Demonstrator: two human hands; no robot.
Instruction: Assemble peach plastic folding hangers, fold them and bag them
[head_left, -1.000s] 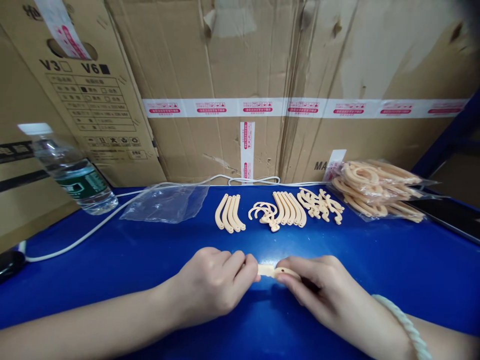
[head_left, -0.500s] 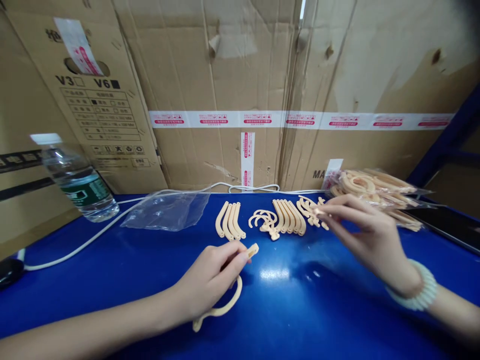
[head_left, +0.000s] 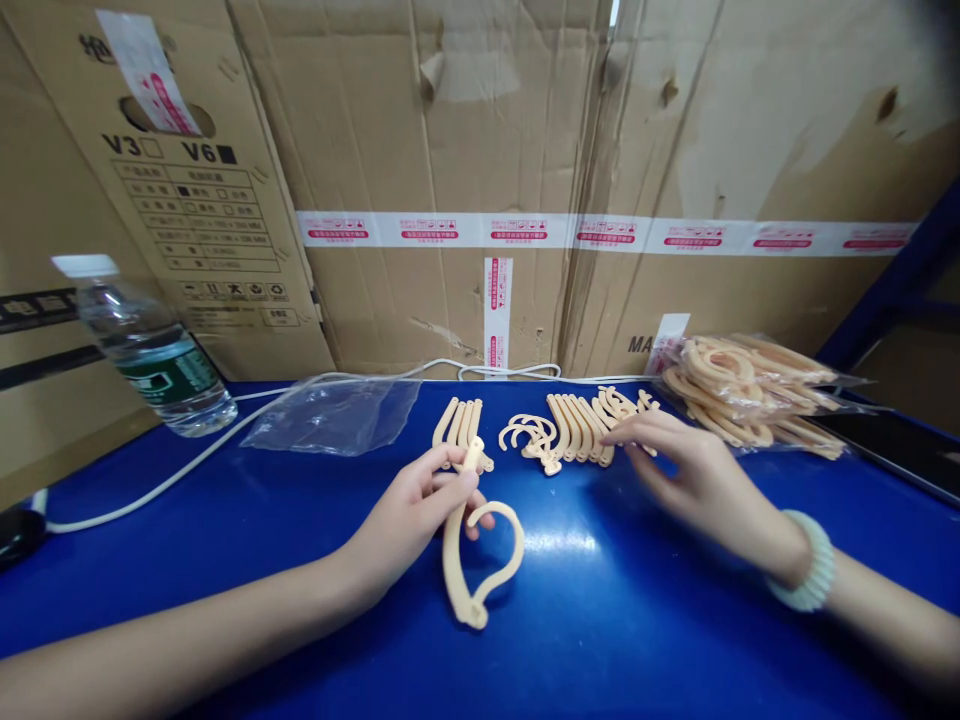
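My left hand (head_left: pixel 420 510) is closed around the upper part of a beige plastic hanger arm (head_left: pixel 454 570). A curved hanger hook (head_left: pixel 517 545) is joined at the arm's lower end and bends back up toward my fingers. On the right, my right hand (head_left: pixel 697 475) has its fingers stretched and apart, tips at the right end of a row of hanger arms (head_left: pixel 577 430). Whether they touch it I cannot tell. Behind that hand lie small beige pieces (head_left: pixel 615 403), partly hidden. Loose hooks (head_left: pixel 529 432) lie left of the row. A second group of arms (head_left: pixel 448 425) is partly covered by my left hand.
Bagged beige parts (head_left: pixel 735 385) lie at the back right, beside a dark flat device (head_left: pixel 892 450). An empty clear bag (head_left: pixel 330 415), a water bottle (head_left: pixel 150 350) and a white cable (head_left: pixel 157 515) are on the left. Cardboard (head_left: pixel 420 140) walls the blue table's back.
My left hand has turned the hanger piece so that its arm and hook now show. My right hand has moved left from the small pieces to the row of arms, its fingers spreading from a pinch.
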